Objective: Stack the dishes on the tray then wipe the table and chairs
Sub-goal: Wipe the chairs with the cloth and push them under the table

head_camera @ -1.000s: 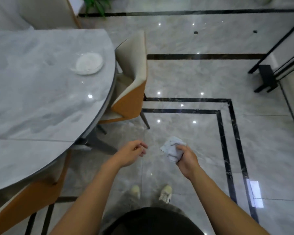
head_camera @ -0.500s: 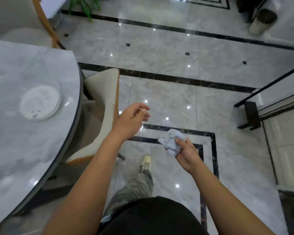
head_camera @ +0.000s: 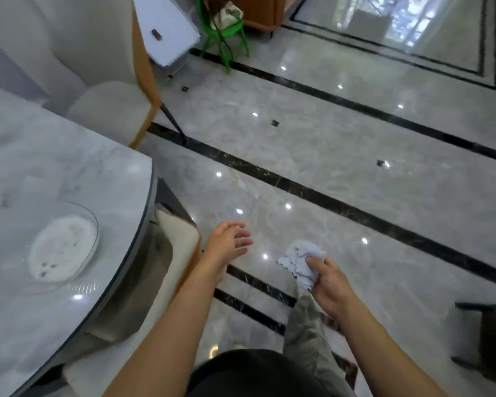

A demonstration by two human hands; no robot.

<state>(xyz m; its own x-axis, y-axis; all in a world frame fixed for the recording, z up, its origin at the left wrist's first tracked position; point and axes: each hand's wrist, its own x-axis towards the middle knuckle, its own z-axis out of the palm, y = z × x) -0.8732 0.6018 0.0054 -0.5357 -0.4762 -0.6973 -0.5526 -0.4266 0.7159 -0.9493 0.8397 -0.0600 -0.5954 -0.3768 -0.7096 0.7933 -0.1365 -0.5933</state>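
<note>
The right hand (head_camera: 331, 285) is closed around a crumpled pale cloth (head_camera: 299, 260) — most of the cloth bunches out above the thumb, held over the glossy floor (head_camera: 341, 156). The left hand (head_camera: 226, 243) hangs empty beside it, fingers loosely spread, its grip on nothing. To the left, the marble bench (head_camera: 40, 156) carries a clear glass plate (head_camera: 60, 249) near its curved edge. One chair (head_camera: 172, 247) is tucked under that edge, just beside the left forearm — another chair (head_camera: 98, 67) stands at the far side.
</note>
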